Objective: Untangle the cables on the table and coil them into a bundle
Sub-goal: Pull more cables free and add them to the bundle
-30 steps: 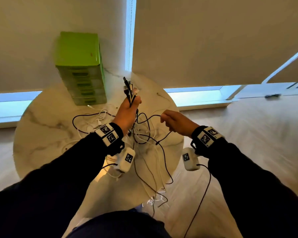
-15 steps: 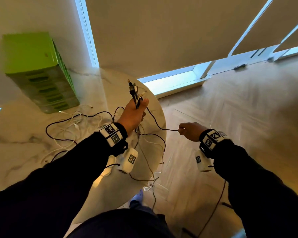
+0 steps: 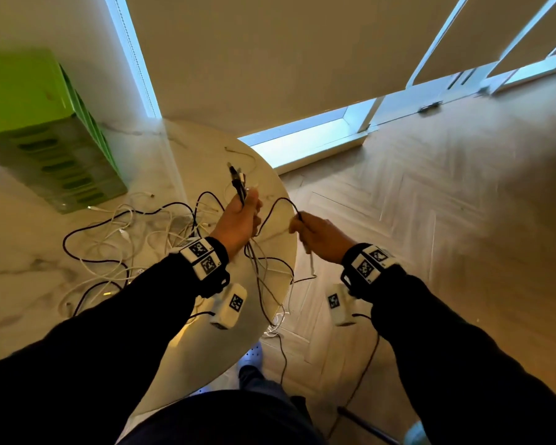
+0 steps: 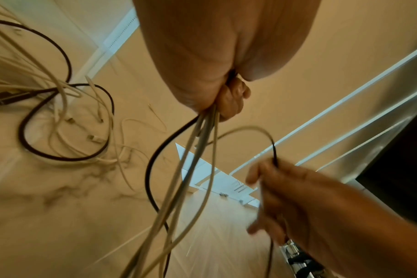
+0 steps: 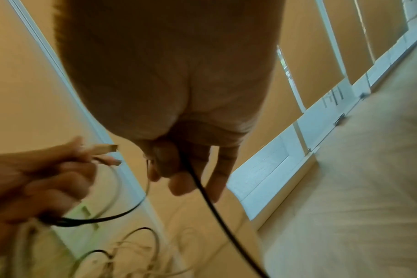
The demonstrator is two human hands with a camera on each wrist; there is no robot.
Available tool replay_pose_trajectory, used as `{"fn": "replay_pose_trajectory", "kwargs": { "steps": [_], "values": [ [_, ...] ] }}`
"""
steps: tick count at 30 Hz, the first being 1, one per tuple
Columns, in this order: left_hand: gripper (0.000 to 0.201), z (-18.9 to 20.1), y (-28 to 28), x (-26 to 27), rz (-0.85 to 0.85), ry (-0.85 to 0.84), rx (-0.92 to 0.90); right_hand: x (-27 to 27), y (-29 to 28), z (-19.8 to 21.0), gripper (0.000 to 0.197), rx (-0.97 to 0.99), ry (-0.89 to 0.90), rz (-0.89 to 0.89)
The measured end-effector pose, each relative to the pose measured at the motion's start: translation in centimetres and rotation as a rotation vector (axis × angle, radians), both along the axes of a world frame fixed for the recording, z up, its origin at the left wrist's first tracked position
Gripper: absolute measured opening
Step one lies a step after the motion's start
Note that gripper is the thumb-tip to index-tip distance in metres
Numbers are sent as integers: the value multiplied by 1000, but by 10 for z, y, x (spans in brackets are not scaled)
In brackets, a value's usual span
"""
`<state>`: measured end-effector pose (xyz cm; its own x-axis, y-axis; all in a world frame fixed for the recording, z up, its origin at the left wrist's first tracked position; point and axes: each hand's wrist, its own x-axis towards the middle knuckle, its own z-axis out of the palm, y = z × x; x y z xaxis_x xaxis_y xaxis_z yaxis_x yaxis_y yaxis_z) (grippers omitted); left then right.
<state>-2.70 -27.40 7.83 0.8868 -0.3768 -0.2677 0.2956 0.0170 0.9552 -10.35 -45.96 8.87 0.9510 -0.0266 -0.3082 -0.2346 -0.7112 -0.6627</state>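
Note:
My left hand is raised over the round marble table and grips a bunch of cable ends, black and white, whose plugs stick up above the fist. Their strands hang down from the fist. My right hand, just off the table's right edge, pinches a thin black cable that loops across to the left hand; the same black cable runs down past the fingers in the right wrist view. A tangle of white and black cables lies on the table to the left.
A green drawer box stands at the table's back left. Window blinds and a sill run behind the table. Wooden floor lies to the right. Some cables hang over the table's near edge toward my shoe.
The right hand drew the black cable out to the right, then came back toward the left hand, so the cable now bows upward. The view has swung right.

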Motion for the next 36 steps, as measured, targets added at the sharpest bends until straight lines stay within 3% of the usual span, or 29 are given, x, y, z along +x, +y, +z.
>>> {"fn": "replay_pose_trajectory", "kwargs": {
  "steps": [2, 4, 5, 7, 9, 11, 15, 16, 22, 27, 29, 32, 34, 36],
  "values": [
    [36, 2, 8, 5, 39, 45, -81, -5, -26, -11, 21, -203, 224, -2],
    [38, 4, 14, 7, 50, 85, -175, -12, -40, -14, 21, -441, 563, 80],
    [39, 5, 16, 8, 46, 92, -201, -12, -40, -15, 35, -544, 659, 121],
    [40, 6, 17, 7, 15, 102, -223, -7, -35, -17, 79, -517, 594, 131],
    [40, 7, 15, 3, -18, 114, -232, 4, -16, -15, 95, -326, 392, 160],
    [41, 10, 13, -2, -46, 104, -214, 14, 9, -9, 84, -148, 263, 261],
    [43, 15, 13, -1, -57, 33, -159, 20, 46, -2, 20, -18, 167, 385],
    [43, 16, 14, -1, -40, 12, -138, 20, 47, -2, 16, -15, 127, 372],
    [40, 14, 21, 3, 78, -146, 88, 12, 30, 14, 30, 17, -60, 258],
    [39, 4, 24, 14, 174, -129, 84, 9, 14, 8, 33, 65, -119, 69],
    [38, 3, 26, 17, 188, -99, 57, 9, -8, -9, 31, -46, -53, 6],
    [40, 5, 30, 18, 167, -49, -24, 5, -38, -35, 26, -406, 397, 64],
    [40, 9, 30, 17, 130, -12, -97, 1, -41, -43, 59, -488, 581, 85],
    [40, 11, 28, 17, 78, 21, -150, 5, -28, -38, 87, -334, 444, 95]
  ]
}}
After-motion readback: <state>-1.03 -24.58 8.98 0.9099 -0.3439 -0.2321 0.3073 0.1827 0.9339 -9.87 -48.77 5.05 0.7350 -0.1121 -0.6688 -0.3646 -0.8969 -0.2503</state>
